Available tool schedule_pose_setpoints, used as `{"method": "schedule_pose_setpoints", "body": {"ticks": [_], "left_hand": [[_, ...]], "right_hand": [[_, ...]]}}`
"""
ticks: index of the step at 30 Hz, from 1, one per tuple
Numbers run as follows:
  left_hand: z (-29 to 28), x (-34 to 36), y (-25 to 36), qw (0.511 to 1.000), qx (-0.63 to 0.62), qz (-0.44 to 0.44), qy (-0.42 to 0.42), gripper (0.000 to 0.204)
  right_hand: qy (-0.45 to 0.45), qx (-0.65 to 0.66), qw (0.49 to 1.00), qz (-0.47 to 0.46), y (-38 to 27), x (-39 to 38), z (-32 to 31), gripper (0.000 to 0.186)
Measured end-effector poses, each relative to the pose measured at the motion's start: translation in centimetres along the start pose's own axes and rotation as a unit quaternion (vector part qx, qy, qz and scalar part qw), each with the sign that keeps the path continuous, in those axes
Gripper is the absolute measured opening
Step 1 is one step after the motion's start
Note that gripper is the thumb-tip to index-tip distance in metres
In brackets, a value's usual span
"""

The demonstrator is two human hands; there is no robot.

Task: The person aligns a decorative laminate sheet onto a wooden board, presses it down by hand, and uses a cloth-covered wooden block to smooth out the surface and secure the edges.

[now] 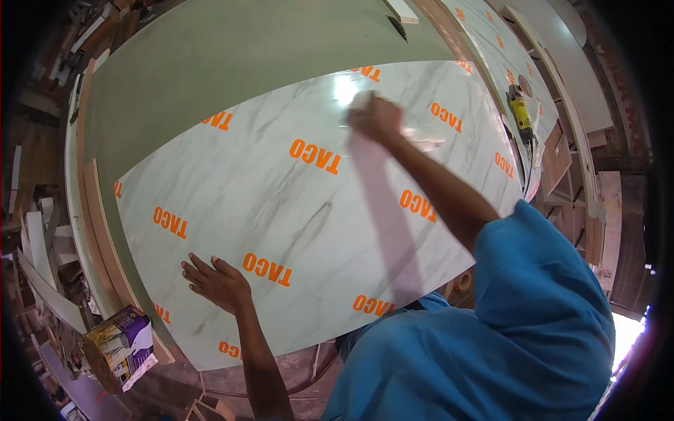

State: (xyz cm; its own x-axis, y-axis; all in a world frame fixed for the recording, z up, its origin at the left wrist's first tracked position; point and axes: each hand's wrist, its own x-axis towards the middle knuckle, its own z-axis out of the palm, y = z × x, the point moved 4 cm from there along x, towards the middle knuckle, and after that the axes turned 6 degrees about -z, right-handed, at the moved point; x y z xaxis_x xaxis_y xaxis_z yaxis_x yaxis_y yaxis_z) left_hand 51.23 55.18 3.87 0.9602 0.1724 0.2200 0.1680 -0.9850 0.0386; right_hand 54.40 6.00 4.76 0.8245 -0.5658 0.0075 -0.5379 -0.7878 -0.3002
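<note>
1. A cluttered workshop; a grey-green board (232, 63) covers the workbench.
2. A glossy marble-patterned laminate sheet (281, 210) with orange lettering lies on that board.
3. The left hand (214, 281) presses flat on the sheet's near edge, fingers spread.
4. The right hand (375, 118), fingers curled, grips a pale cloth (361, 102) against the sheet's far side.
5. A yellow power tool (521, 112) rests to the right.

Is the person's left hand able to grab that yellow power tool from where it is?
Probably not. The left hand lies flat on the near edge of the marble-pattern sheet, while the yellow power tool sits on the far right, beyond the outstretched right hand.
</note>
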Motion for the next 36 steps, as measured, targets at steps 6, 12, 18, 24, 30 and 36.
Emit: {"method": "schedule_pose_setpoints", "body": {"ticks": [6,12,18,24,30,36], "left_hand": [[-0.3,0.4,1.8,1.0,-0.015,0.021,-0.009,0.057],[0.4,0.2,-0.1,0.998,-0.054,0.02,-0.011,0.055],[1.3,-0.3,-1.1,0.999,-0.047,0.008,-0.006,0.054],[1.4,-0.2,-0.6,0.999,-0.045,0.003,-0.014,0.056],[1.3,0.5,-0.3,1.0,-0.028,0.007,-0.006,0.058],[0.6,0.9,-0.1,0.998,-0.041,0.01,-0.042,0.063]], "right_hand": [[-0.079,0.118,0.957,-0.253,-25.5,-6.4,8.0,0.03],[-0.143,0.185,0.955,-0.181,-19.8,-2.5,5.1,0.046],[-0.003,0.017,1.0,-0.01,10.0,9.0,-3.7,0.047],[0.067,-0.135,0.973,0.175,33.6,13.8,-11.2,0.059],[0.042,-0.11,0.984,0.131,28.4,13.5,-9.2,0.055],[0.069,-0.113,0.991,0.026,6.2,9.9,-3.2,0.053]]}}
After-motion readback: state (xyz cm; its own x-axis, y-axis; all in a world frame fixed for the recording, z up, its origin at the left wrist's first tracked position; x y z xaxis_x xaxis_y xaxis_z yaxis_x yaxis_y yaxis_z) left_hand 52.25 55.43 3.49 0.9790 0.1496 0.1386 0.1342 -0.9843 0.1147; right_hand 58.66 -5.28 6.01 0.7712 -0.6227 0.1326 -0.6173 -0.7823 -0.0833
